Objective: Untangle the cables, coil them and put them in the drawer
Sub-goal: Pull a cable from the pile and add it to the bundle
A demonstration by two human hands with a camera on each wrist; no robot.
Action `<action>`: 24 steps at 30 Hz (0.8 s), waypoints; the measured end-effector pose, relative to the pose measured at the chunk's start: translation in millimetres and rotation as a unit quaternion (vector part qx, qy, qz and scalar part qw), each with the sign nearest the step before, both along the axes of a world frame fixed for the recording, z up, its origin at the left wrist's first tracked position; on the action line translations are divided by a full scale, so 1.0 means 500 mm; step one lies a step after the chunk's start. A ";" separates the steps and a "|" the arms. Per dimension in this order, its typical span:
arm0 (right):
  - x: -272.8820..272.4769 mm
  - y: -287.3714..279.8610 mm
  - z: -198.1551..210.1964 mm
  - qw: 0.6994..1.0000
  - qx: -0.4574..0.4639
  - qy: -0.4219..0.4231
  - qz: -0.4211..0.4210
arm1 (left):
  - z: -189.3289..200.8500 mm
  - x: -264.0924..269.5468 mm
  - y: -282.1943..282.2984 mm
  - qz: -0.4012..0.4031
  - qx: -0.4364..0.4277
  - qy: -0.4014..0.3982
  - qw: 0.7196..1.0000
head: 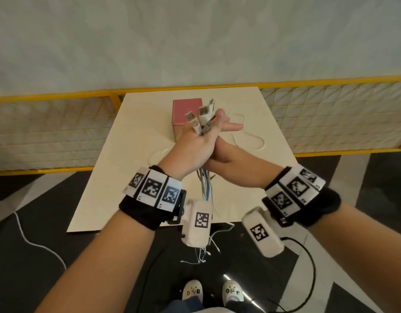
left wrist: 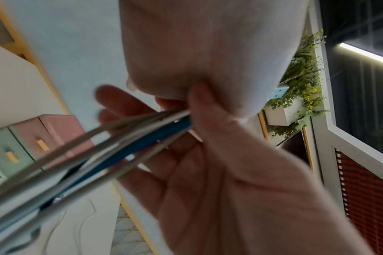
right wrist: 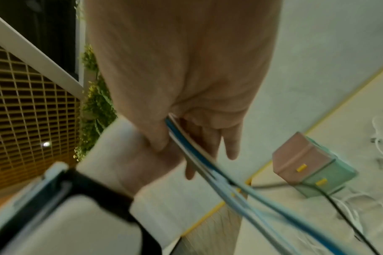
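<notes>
My left hand (head: 191, 146) grips a bundle of cables (head: 205, 184) above the table, and several white USB plugs (head: 202, 116) stick up past its knuckles. The grey, white and blue strands (left wrist: 142, 138) hang from the fist down past the table's front edge. My right hand (head: 226, 143) lies against the bundle from the right, its fingers (right wrist: 231, 146) straight and the cables (right wrist: 192, 153) running along its palm. A small drawer unit (head: 187, 109) with a pink top drawer (right wrist: 295, 155) and a green one below stands behind the hands, both drawers closed. A loose white cable (head: 248, 135) lies on the table to the right.
The cream table (head: 131, 132) stands against a yellow mesh fence (head: 59, 132). A white cord (head: 37, 242) and a black cord (head: 312, 263) trail over the dark floor beside my feet (head: 193, 290). Thin cable ends (head: 201, 258) dangle below the table edge.
</notes>
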State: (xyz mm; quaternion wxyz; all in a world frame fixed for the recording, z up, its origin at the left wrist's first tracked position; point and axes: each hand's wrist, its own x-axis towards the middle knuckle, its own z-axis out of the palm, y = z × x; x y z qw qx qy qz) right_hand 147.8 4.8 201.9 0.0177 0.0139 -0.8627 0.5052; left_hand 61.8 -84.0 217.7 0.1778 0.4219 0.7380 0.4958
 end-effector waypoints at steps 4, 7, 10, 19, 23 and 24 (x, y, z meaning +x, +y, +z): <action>-0.023 -0.027 -0.057 0.993 -0.040 0.090 -0.062 | 0.008 -0.008 0.000 0.032 0.026 0.021 0.999; -0.049 -0.015 -0.104 0.990 0.024 0.126 -0.053 | 0.043 -0.016 -0.004 0.065 0.099 -0.002 0.993; -0.063 0.016 -0.181 0.991 0.090 0.054 -0.077 | 0.101 -0.040 -0.017 0.100 0.207 -0.022 0.973; -0.036 0.059 -0.320 0.980 0.140 -0.123 -0.071 | 0.157 -0.068 -0.048 0.072 0.301 -0.097 0.946; -0.036 0.071 -0.335 0.965 0.140 -0.209 -0.072 | 0.131 -0.075 -0.063 0.039 0.176 -0.036 0.983; -0.038 0.076 -0.332 0.961 0.157 -0.214 -0.076 | 0.115 -0.078 -0.062 0.021 0.106 0.000 0.994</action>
